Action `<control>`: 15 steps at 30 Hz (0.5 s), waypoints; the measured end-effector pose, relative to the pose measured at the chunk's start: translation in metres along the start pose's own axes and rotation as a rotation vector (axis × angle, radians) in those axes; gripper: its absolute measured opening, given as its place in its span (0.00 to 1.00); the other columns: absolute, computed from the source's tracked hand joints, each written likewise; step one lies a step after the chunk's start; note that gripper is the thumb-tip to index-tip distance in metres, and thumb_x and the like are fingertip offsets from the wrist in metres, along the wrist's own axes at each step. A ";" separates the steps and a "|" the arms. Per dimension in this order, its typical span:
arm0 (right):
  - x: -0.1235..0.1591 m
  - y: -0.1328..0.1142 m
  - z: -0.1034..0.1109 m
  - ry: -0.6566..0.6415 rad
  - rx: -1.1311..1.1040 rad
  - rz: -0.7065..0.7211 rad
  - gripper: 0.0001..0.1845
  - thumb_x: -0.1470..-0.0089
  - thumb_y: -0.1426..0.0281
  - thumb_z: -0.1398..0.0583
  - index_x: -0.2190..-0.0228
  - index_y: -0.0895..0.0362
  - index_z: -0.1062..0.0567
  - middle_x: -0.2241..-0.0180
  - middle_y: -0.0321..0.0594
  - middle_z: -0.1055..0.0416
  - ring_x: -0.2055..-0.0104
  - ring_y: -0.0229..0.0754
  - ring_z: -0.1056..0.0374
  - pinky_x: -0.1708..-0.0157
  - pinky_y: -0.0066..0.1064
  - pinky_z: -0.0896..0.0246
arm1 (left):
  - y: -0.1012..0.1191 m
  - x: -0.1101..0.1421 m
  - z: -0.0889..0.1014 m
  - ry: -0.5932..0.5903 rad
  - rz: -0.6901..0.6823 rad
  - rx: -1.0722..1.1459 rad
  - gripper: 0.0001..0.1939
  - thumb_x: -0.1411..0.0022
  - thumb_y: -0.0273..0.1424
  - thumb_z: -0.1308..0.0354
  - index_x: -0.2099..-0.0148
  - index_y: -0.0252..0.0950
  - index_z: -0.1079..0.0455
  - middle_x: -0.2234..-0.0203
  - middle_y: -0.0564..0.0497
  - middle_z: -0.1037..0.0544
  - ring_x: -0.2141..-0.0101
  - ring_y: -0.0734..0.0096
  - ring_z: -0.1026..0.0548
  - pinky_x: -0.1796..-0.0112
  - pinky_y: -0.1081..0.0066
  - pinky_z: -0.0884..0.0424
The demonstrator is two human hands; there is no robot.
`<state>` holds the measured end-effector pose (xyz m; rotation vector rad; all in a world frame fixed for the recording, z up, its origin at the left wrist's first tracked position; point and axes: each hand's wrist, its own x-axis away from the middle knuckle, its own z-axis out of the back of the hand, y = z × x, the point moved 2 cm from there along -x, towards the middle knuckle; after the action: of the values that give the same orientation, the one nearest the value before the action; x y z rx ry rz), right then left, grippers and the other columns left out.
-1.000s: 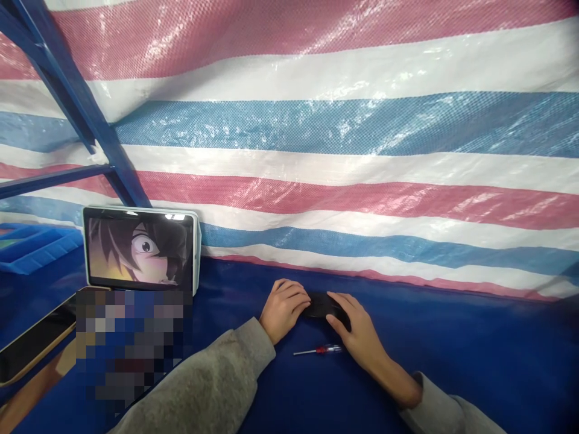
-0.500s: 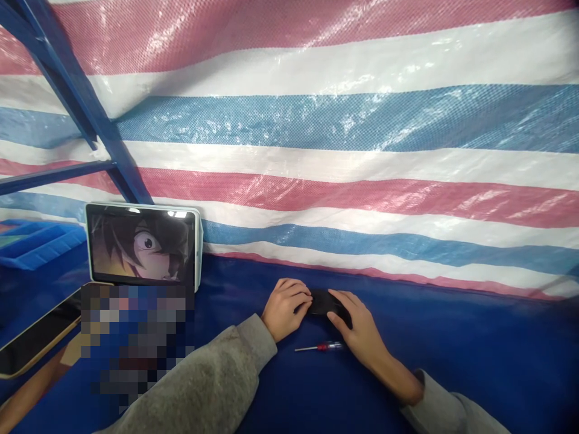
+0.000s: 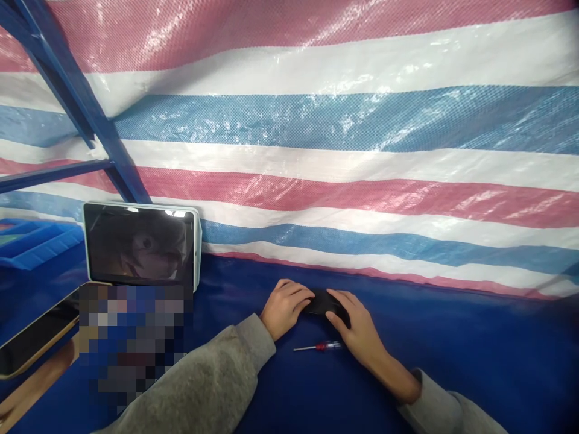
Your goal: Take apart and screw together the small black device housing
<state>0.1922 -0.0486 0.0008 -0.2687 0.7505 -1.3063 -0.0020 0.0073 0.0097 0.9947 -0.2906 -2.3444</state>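
Observation:
A small, smooth black object (image 3: 319, 302) lies at the middle of the blue table surface; its kind cannot be made out. At its left end, my left hand (image 3: 286, 308) is closed, the fingertips pressed against it. The fingers and thumb of my right hand (image 3: 355, 319) wrap round the opposite end. Parts of the object are hidden beneath both hands. Just nearer to me is a small screwdriver (image 3: 322, 346) with a red and clear handle, its metal shaft pointing left. Neither hand touches it.
A tablet (image 3: 140, 241) in a pale case stands at left, with a phone (image 3: 43, 328) before it. Another person's forearm (image 3: 43, 383) reaches in at lower left, beside a pixelated patch. Behind are a blue tray (image 3: 45, 247), a blue metal frame (image 3: 85, 99) and a striped sheet (image 3: 339, 120).
My left fingers have shifted slightly to the right on the black object. The tablet's picture has dimmed. The right hand holds nearly the same pose.

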 end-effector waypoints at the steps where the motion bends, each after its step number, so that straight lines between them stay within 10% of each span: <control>1: 0.000 0.000 0.000 -0.002 -0.001 -0.002 0.23 0.41 0.57 0.46 0.48 0.53 0.30 0.51 0.45 0.30 0.50 0.50 0.33 0.50 0.44 0.37 | 0.000 0.000 0.000 -0.011 0.002 0.002 0.11 0.30 0.28 0.51 0.54 0.38 0.27 0.61 0.49 0.21 0.60 0.69 0.24 0.54 0.64 0.33; 15: -0.001 -0.002 0.001 -0.004 -0.023 -0.003 0.22 0.42 0.58 0.45 0.48 0.53 0.30 0.51 0.45 0.30 0.50 0.50 0.33 0.50 0.45 0.37 | 0.000 -0.002 0.000 -0.069 0.019 0.031 0.12 0.31 0.34 0.48 0.50 0.39 0.28 0.56 0.48 0.22 0.55 0.65 0.26 0.51 0.61 0.34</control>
<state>0.1909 -0.0488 0.0029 -0.2913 0.7623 -1.3001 -0.0012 0.0084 0.0108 0.9222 -0.3627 -2.3669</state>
